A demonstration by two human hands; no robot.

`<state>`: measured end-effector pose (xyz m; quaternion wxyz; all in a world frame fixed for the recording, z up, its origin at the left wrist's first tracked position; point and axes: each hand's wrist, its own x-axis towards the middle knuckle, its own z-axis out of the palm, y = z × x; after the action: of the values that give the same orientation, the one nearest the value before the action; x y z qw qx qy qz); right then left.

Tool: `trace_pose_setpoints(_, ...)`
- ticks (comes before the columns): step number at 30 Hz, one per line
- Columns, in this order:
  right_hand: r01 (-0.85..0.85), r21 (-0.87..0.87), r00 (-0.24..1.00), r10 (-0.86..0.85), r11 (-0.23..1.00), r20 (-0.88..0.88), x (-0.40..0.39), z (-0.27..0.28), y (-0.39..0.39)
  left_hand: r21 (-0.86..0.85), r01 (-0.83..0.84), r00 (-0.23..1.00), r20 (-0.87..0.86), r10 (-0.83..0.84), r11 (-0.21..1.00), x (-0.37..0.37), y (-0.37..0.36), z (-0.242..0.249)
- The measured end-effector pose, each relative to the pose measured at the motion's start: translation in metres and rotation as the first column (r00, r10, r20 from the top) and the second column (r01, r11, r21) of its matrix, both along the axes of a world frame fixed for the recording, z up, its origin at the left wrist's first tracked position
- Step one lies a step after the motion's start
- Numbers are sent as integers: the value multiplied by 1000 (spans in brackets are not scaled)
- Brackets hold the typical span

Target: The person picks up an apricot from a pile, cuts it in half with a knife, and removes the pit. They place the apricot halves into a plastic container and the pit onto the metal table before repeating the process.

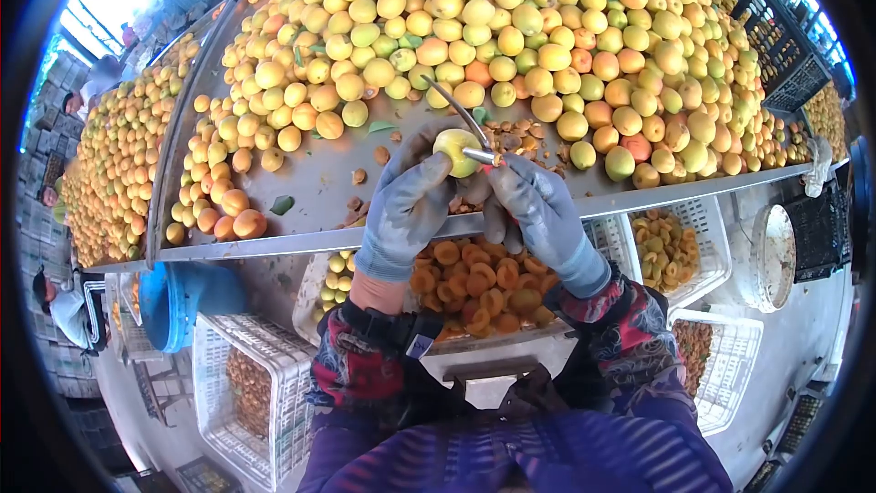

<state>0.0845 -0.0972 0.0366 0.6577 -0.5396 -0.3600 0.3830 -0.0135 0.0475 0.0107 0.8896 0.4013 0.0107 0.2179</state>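
My left hand (406,201), in a grey-blue glove, is closed around a yellow-green apricot (455,152). My right hand (538,210), gloved alike, grips a knife with a thin curved blade (456,106). The metal part of the knife lies against the apricot's right side, and the blade's tip points up and left. Fingers hide most of the knife's handle. Both hands are above the metal table's front edge (319,241). Beyond them, apricot pits (522,141) and scraps lie on the tabletop. Below is a crate of halved orange apricots (484,288).
A large heap of whole apricots (474,14) covers the table's back. White crates hold pits (248,393) at lower left and more halves (664,246) at right. A blue bucket (169,306) stands left, a white bucket (774,260) right. Other people are at the far left.
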Motion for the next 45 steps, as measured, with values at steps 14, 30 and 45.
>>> trace_pose_setpoints(14,242,140,889,-277,960,366,-18,-25,15,139,-151,988,29,149,979,-2,-17,5)
trace_pose_setpoints(30,208,-9,907,-189,978,377,-15,-49,45,331,-374,916,-15,401,866,-1,-14,-1)
trace_pose_setpoints(45,266,-153,805,-132,952,579,9,-51,53,325,-273,918,-192,346,905,12,-5,-7)
